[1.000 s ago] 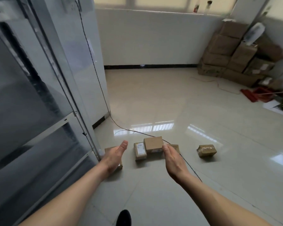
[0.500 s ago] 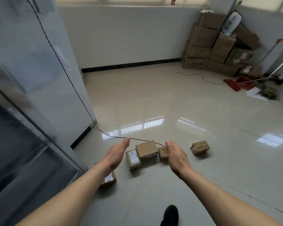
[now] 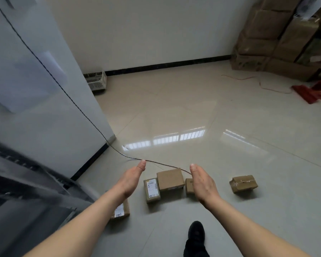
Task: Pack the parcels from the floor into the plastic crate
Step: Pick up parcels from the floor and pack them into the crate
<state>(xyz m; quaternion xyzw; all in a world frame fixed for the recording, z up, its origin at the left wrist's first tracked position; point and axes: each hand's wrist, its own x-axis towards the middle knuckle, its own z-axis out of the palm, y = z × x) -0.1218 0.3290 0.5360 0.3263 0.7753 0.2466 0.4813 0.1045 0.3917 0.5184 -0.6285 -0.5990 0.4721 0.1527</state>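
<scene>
Fingers of the left hand (image 3: 131, 179) and right hand (image 3: 202, 180) are straight and together, palms facing, holding nothing. Between them, on the floor (image 3: 230, 127), lie the labelled parcel (image 3: 152, 190) and plain parcel (image 3: 170, 179). Far beyond the left fingertips stands the plastic crate (image 3: 96, 81).

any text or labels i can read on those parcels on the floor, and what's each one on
Handwritten marks on the white label of the parcel under the left forearm: too blurred to read for certain.
Printed shipping label on the flat parcel left of the plain box: too small to read.
Taped parcel at the right: no text visible.
White bag on the stacked cartons: dark print, unreadable.
</scene>
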